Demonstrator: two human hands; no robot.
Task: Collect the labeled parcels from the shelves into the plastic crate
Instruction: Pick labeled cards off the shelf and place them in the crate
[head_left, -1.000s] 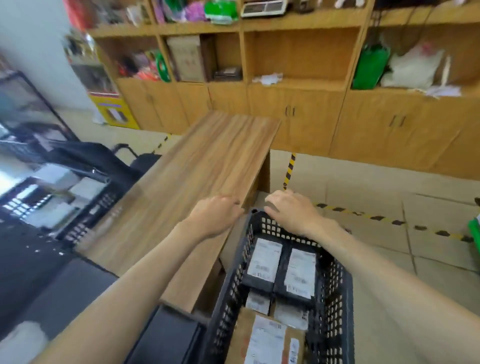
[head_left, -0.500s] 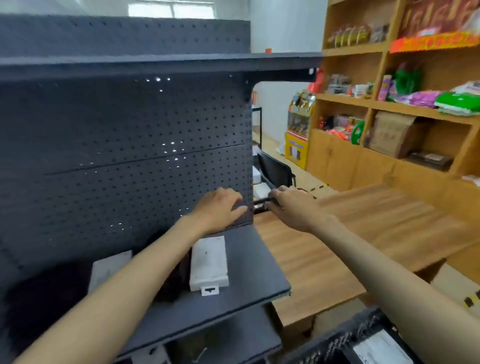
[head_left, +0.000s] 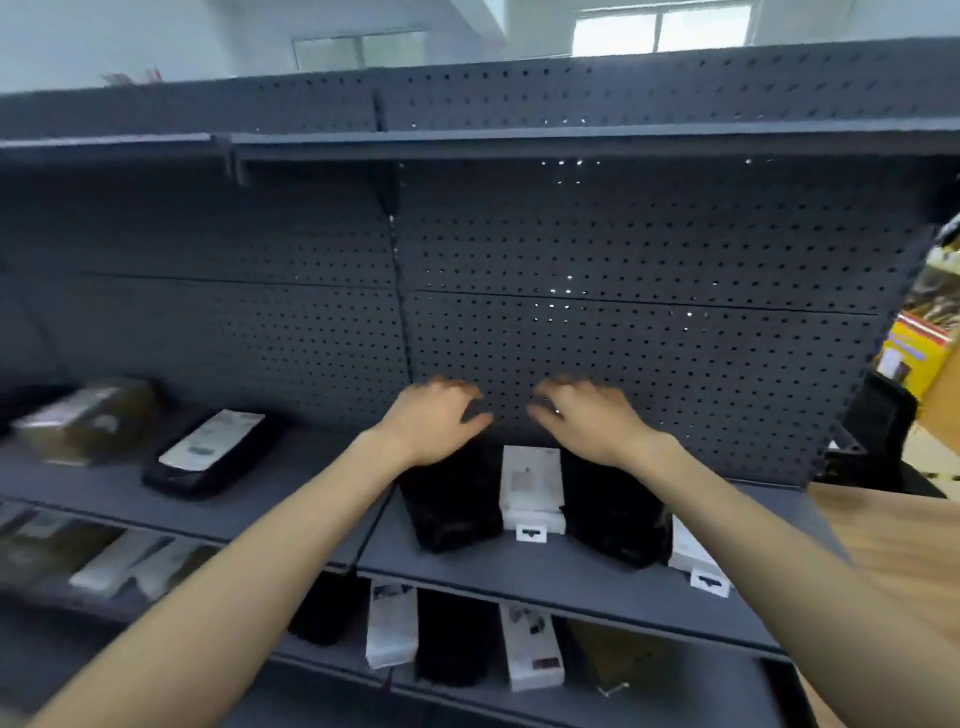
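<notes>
Presently, the dark pegboard shelving (head_left: 649, 249) fills your view, with the wooden bench (head_left: 898, 551) at its right end. On the middle shelf (head_left: 519, 571) stand two black parcels (head_left: 452, 509) with a white box (head_left: 531, 483) between them. A labelled black parcel (head_left: 208, 457) and a brown parcel (head_left: 83, 421) lie further left. Your left hand (head_left: 434, 421) and right hand (head_left: 587, 421) hover above the black pair, fingers loosely bent, holding nothing. Your wrists cover the parcels' far ends.
</notes>
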